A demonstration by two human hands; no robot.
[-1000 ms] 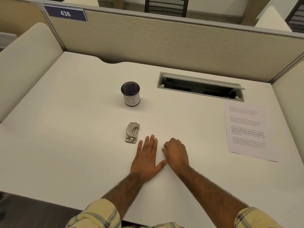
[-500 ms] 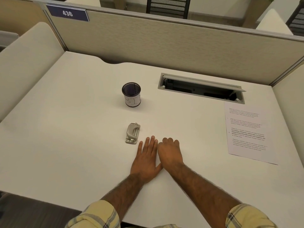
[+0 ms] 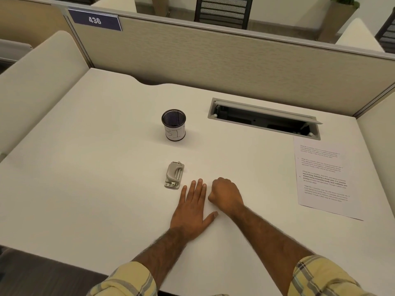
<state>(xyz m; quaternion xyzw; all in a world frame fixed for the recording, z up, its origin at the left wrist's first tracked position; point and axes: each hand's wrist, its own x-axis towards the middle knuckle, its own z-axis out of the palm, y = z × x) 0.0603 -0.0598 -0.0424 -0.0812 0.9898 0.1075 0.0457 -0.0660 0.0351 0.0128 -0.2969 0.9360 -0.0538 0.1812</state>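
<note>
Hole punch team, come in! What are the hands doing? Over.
Left hand flat on desk, fingers straight. Right hand a fist, nothing seen in it. Hole punch beside left hand, not held. Nothing between them.

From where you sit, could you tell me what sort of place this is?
Probably a numbered study carrel or office cubicle: divider panels enclose the white desk, a plate reads 436, and a cable hatch is set into it.

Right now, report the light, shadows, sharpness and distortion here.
Head view: warm, even light, no glare on the desk; soft shadows beside the mesh cup and hole punch; left hand and right hand sharp; wide-angle lens bows the partition top; printed sheet unreadable, text too small.
</note>
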